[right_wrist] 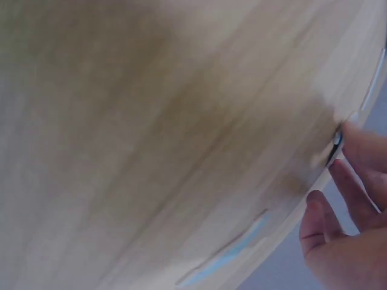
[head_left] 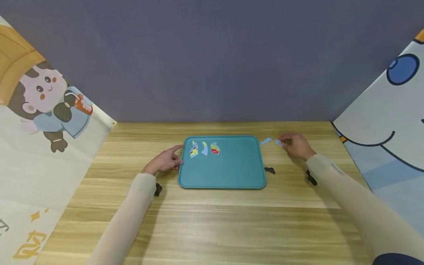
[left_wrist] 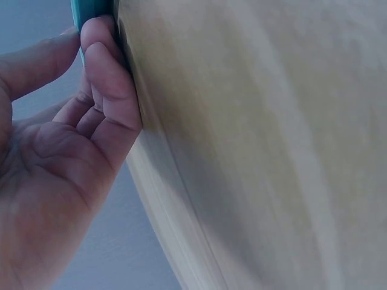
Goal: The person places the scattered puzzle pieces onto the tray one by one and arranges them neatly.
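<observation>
At the left rim of the teal tray [head_left: 228, 169], my left hand [head_left: 164, 160] grips the edge, its index finger stretched along the rim. Up close in the left wrist view, the fingers [left_wrist: 109, 78] curl against the tray's side [left_wrist: 91, 7]. To the right of the tray, my right hand [head_left: 296, 146] pinches a small blue-and-red picture piece [head_left: 278, 142] at the table surface. A plain light-blue piece [head_left: 266, 141] lies just left of it. On the tray rest a purple-and-yellow piece [head_left: 194, 149], a curved blue piece [head_left: 204, 148] and a red-and-green piece [head_left: 215, 148].
The wooden table [head_left: 212, 224] runs up to a dark grey panel [head_left: 218, 66] behind. A small black item [head_left: 269, 170] lies against the tray's right side. Printed cartoon panels [head_left: 43, 99] stand at both sides.
</observation>
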`<state>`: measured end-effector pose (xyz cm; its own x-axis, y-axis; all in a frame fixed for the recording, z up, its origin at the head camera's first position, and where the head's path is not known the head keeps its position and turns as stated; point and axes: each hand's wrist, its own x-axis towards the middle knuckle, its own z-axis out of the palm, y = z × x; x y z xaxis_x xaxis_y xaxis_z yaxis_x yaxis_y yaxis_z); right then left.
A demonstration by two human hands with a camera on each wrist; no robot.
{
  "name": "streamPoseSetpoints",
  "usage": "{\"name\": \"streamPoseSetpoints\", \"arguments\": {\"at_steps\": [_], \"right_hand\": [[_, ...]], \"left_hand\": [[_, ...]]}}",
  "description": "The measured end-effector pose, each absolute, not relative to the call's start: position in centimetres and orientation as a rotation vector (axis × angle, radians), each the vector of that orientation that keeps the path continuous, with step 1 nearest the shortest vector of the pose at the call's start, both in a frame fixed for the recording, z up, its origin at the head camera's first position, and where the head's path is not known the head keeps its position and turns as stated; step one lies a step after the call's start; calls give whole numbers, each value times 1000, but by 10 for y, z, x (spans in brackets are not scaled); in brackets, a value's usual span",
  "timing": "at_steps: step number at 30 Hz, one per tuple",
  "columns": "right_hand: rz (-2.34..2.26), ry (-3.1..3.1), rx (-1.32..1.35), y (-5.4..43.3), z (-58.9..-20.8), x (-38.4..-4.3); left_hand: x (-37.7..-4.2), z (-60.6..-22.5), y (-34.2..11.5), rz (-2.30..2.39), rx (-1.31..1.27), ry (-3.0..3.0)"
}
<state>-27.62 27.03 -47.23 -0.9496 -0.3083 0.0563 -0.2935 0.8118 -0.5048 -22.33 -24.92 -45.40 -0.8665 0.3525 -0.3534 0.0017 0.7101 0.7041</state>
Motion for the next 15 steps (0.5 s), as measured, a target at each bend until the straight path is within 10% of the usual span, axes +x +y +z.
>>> {"name": "streamPoseSetpoints", "arguments": {"at_steps": [15], "right_hand": [[-873, 2983, -444, 266, -470, -277]], "left_hand": [[-222, -452, -248, 992, 263, 2452]]}}
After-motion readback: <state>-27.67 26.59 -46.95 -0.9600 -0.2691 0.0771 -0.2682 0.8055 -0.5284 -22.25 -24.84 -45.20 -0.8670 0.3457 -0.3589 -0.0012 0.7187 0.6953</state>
